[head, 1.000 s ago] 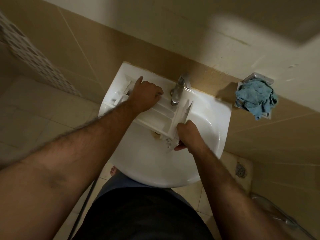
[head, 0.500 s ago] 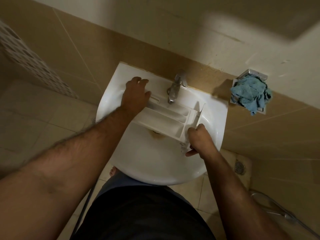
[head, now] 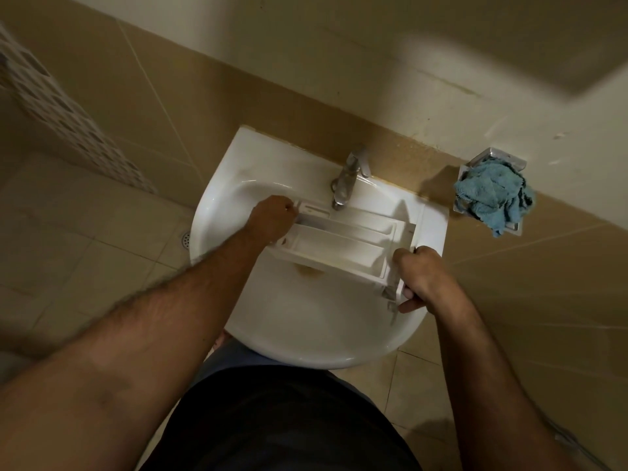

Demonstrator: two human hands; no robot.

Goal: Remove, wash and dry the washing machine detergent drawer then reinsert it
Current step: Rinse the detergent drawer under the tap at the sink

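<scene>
Both hands on drawer [head: 343,244], held across sink [head: 306,331] under tap [head: 346,178]: left hand [head: 272,219] grips rear end, right hand [head: 430,280] clamps front panel. Keep compartments upward; you tilt only to drain.

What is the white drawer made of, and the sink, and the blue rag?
The drawer looks like matte white plastic: thin moulded walls and dividers. The sink looks like glazed ceramic, smooth and glossy. The blue rag seems to be fluffy terry cloth, crumpled and fuzzy.
</scene>
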